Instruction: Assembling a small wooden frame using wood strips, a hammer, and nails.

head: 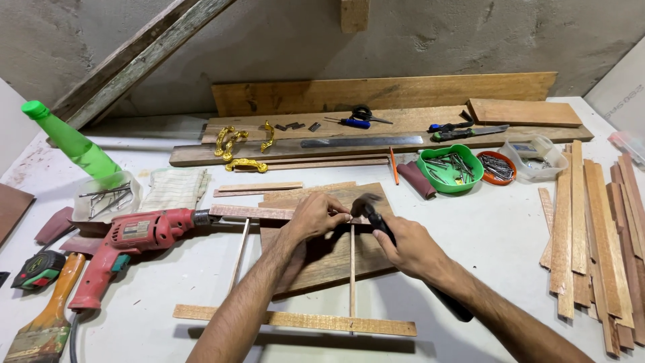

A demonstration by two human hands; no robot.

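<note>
left hand [314, 216]: grip pinched on a nail hidden by fingertips, upper wooden strip [252, 212] pressed onto board [336, 252] | right hand [406, 247]: grip closed around hammer [368, 207], head blurred just beside fingertips | risk: fingertips could be struck, thin dowel [352, 269] split or strip shifted on worktop [497, 235].

We see a red power drill [127, 245] lying on the white table [497, 235]. Left of the drill rest a tape measure [38, 269] and a paintbrush [47, 316]; behind it stands a green bottle [70, 142]. Far right of the drill sit a green bowl [449, 168] of screws and a stack of wooden strips [601, 235].
</note>
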